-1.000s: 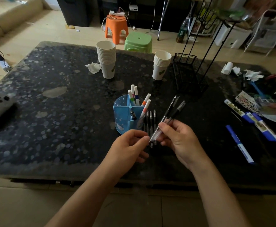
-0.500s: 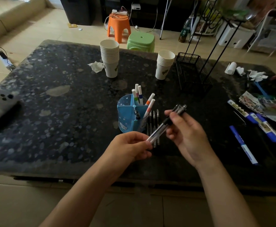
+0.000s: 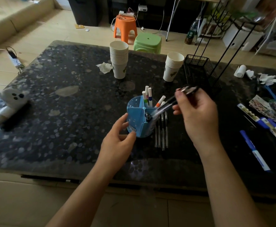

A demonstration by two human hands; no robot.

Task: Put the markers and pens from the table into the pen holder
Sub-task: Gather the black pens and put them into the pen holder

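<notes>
Nearest the table edge, the left hand [image 3: 117, 138] curls loosely against the near wall of the blue pen holder [image 3: 139, 119], fingers spread and resting on it to steady it rather than clamped around it. Just beside it, the right hand [image 3: 197, 115] is closed on a small bundle of dark pens [image 3: 168, 104], held slanted with the lower ends at the holder's near-right compartment and the caps raised toward the wire basket [image 3: 199, 71]; blur hides the exact count. The step in hand is insertion of this bundle. The next move calls for tipping the pens more upright, lowering them into the compartment, then releasing. Four dark pens [image 3: 161, 133] lie on the table just right of the holder, and blue markers [image 3: 255, 151] lie well apart at the right, so the task looks roughly half done. Farther back, white markers [image 3: 148, 95] stand in the rear compartment. Compared with half a second ago, the left hand has let go of the bundle and moved to the holder, and the pen tips have dropped to its rim.
</notes>
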